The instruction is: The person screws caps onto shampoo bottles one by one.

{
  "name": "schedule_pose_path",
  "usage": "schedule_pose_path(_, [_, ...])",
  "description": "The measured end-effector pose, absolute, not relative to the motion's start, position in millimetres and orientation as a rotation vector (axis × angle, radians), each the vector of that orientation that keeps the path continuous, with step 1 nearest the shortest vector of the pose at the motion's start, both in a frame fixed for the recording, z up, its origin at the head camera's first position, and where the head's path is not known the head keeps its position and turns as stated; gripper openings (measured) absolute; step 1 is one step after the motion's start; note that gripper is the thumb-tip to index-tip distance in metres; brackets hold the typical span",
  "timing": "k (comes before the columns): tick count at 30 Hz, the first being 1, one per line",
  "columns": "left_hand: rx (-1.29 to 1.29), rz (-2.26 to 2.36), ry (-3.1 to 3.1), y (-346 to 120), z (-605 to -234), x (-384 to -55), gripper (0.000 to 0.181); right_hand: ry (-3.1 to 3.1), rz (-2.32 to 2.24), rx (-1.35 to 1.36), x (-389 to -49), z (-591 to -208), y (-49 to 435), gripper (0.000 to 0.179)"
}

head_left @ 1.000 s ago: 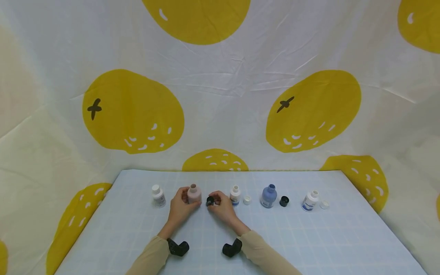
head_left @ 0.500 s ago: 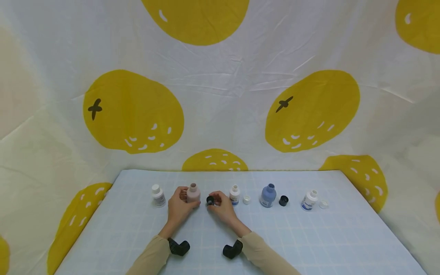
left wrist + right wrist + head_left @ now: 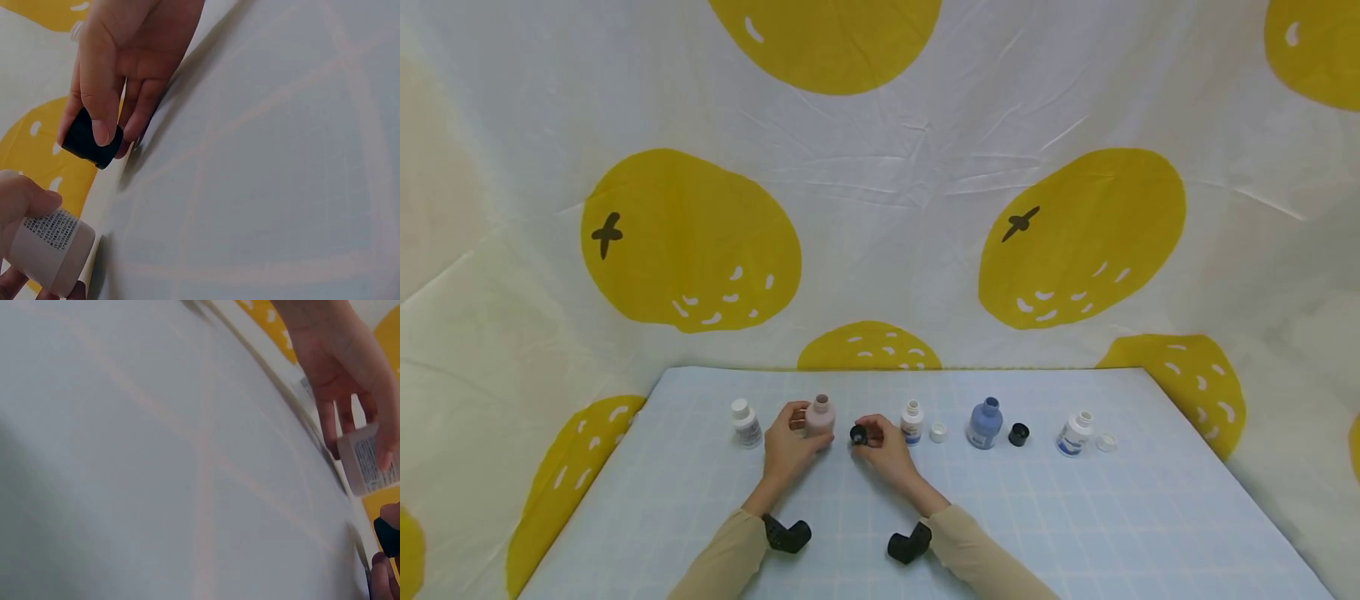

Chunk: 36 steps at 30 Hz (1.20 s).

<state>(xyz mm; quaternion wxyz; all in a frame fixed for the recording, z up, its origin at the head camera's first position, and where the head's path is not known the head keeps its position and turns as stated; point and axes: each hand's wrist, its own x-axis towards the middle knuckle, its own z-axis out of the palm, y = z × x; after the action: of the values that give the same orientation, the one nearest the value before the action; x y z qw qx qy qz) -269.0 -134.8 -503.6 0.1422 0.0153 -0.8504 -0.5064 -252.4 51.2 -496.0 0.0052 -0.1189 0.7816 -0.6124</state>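
My left hand (image 3: 786,454) holds a pale pink bottle (image 3: 820,419) with an uncapped mouth, thumb on the near side and fingers behind. The bottle's printed label shows in the left wrist view, beside the thumb. A short way to the right, my right hand (image 3: 886,450) pinches a black screw cap (image 3: 858,434) between thumb and fingers. Cap and bottle are apart. The left wrist view shows the cap (image 3: 92,139) tilted in the right fingers. In the right wrist view the cap (image 3: 389,536) is cut by the frame edge.
A capped white bottle (image 3: 746,423) stands left of my left hand. To the right stand an open white bottle (image 3: 912,422) with a white cap (image 3: 937,432), a blue bottle (image 3: 985,424) with a black cap (image 3: 1018,434), and another white bottle (image 3: 1075,433) with its cap (image 3: 1107,442).
My left hand and the pink bottle have shifted slightly left, widening the gap to the black cap. My right hand stays almost still, holding the cap.
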Motion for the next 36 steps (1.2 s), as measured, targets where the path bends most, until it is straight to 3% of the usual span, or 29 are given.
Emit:
schedule_pose_path(6, [0.034, -1.480, -2.459, -137, -502, -268, 0.059, 2.429, -1.925, -0.385, -240, -475, 51, 0.035])
schedule_pose_path(15, [0.018, -1.469, -2.466, -140, -499, -268, 0.058, 2.492, -1.890, -0.399, -261, -505, 50, 0.040])
schedule_pose_path(27, [-0.027, -1.435, -2.490, -142, -496, -264, 0.056, 2.432, -1.921, -0.387, -239, -459, 47, 0.036])
schedule_pose_path(36, [-0.065, -1.379, -2.481, -139, -497, -264, 0.056, 2.477, -1.919, -0.426, -240, -452, 49, 0.036])
